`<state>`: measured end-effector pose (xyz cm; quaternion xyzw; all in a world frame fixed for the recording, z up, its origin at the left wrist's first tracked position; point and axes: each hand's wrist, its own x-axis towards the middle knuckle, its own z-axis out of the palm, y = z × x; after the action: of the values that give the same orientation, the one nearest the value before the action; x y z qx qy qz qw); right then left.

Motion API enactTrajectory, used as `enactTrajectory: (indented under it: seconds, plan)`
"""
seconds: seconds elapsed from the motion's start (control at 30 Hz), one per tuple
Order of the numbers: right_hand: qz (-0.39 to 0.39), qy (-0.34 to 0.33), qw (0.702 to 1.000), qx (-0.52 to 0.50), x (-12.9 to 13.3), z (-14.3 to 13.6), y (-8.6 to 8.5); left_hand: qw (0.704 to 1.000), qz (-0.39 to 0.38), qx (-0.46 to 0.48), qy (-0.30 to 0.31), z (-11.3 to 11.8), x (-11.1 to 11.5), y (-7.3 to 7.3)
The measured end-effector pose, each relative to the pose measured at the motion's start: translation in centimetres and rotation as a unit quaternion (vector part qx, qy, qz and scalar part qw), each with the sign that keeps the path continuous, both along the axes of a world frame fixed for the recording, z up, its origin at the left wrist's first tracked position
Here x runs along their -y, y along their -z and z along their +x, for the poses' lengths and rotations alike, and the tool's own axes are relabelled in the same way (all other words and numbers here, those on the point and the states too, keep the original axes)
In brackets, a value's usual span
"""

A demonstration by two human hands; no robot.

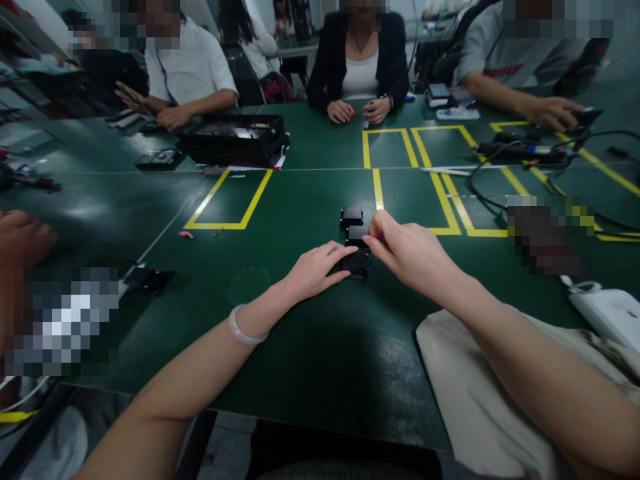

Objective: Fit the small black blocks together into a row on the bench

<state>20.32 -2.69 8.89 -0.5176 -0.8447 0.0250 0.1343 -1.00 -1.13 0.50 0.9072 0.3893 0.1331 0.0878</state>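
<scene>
Three small black rectangular blocks sit close together on the green table in front of me: a far block (352,215), a middle block (357,236) and a near block (357,267). My left hand (315,268), with a pale bangle on its wrist, grips the near block from the left, fingers on its far edge and thumb at its near left side. My right hand (403,243) is closed in a pinch just right of the blocks. A thin dark piece shows beneath its fingers by the near block's right edge, too small to name.
Yellow tape (245,207) marks rectangles on the table. A black tray (235,137) stands far left; dark cables (475,183) lie right. Beige cloth (465,373) and a white device (607,310) are near my right arm. Several people sit around; another person's hand (23,237) is left.
</scene>
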Motion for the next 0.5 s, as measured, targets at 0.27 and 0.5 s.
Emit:
enactTrajectory:
  seconds: [0.27,0.5]
  plan:
    - [0.015,-0.004,1.0,-0.005,0.1,0.06,0.12,1.0,-0.011,-0.001,-0.001,0.03,0.08,-0.37]
    - [0.007,-0.008,1.0,0.028,0.26,-0.1,-0.3,1.0,-0.001,-0.001,-0.001,-0.02,0.03,-0.07]
